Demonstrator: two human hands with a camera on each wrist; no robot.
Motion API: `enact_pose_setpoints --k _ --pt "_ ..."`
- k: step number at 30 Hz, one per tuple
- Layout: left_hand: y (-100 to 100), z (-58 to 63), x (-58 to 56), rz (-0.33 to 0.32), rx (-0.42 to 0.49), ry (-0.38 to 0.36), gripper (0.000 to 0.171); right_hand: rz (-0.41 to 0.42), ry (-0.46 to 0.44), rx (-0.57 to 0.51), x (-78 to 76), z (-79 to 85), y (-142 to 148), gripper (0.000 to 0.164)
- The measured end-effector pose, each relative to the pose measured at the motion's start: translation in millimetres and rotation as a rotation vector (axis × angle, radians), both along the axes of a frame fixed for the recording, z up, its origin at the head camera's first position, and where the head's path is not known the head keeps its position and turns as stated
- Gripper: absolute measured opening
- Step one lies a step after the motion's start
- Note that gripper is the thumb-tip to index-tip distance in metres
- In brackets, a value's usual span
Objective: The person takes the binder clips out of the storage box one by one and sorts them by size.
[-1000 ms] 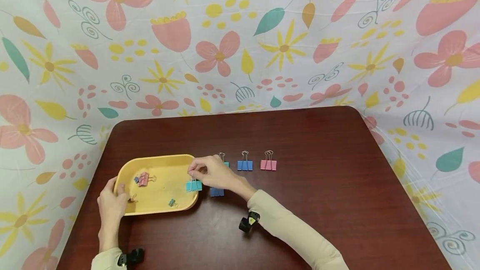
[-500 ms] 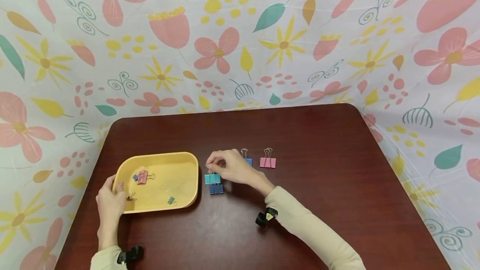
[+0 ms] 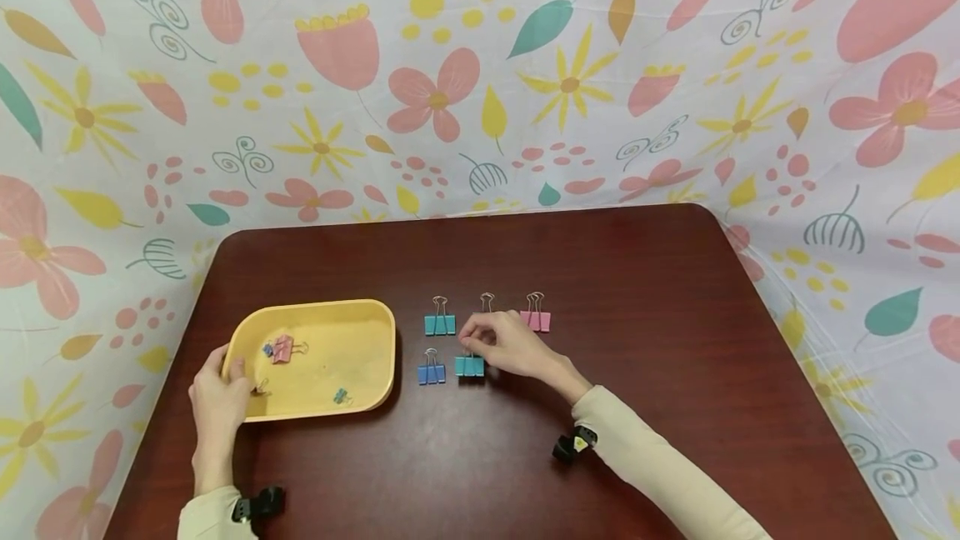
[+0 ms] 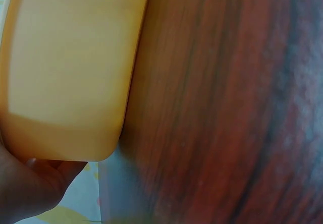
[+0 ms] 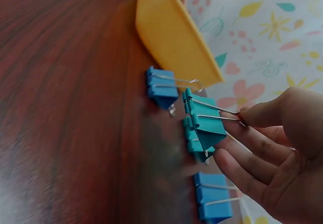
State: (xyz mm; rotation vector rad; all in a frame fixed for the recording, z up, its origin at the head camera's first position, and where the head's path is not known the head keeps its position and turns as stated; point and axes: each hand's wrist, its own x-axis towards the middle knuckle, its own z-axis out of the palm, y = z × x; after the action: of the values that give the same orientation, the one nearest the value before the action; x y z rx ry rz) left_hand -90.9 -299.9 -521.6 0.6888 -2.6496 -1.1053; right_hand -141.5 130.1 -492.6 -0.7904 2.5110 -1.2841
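My right hand (image 3: pixel 517 344) pinches a teal binder clip (image 3: pixel 469 367) by its wire handle, thumb against fingers. In the right wrist view this clip (image 5: pixel 208 120) hangs close to the tabletop; whether it touches is unclear. Left of it stands a blue binder clip (image 3: pixel 431 374). Behind are another teal binder clip (image 3: pixel 440 324) and a pink one (image 3: pixel 536 321). A second blue clip (image 5: pixel 214 198) is mostly hidden by the hand in the head view. At the left, my left hand (image 3: pixel 216 398) grips the rim of a yellow tray (image 3: pixel 352 332), thumb inside.
Inside the tray lie a pink binder clip (image 3: pixel 282 349), a small blue clip (image 3: pixel 267 350), a small teal clip (image 3: pixel 341 396) and a small dark one (image 3: pixel 261 387) by the left thumb. The brown table (image 3: pixel 637 273) meets a flowered cloth (image 3: pixel 570 148) at the back.
The right hand has carried the teal binder clip from over the tray's right end rightward, past the front blue clip. The left hand keeps its grip on the tray.
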Motion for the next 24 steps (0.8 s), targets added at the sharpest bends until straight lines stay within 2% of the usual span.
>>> enact_pose_setpoints --k 15,24 --pt "-0.6 1.3 0.5 -0.002 -0.003 -0.007 0.039 -0.017 -0.053 0.004 -1.0 -25.7 14.0 0.008" --pt "0.6 2.7 -0.1 -0.004 -0.003 -0.006 0.038 0.001 -0.048 0.013 -3.3 -24.2 18.5 0.015"
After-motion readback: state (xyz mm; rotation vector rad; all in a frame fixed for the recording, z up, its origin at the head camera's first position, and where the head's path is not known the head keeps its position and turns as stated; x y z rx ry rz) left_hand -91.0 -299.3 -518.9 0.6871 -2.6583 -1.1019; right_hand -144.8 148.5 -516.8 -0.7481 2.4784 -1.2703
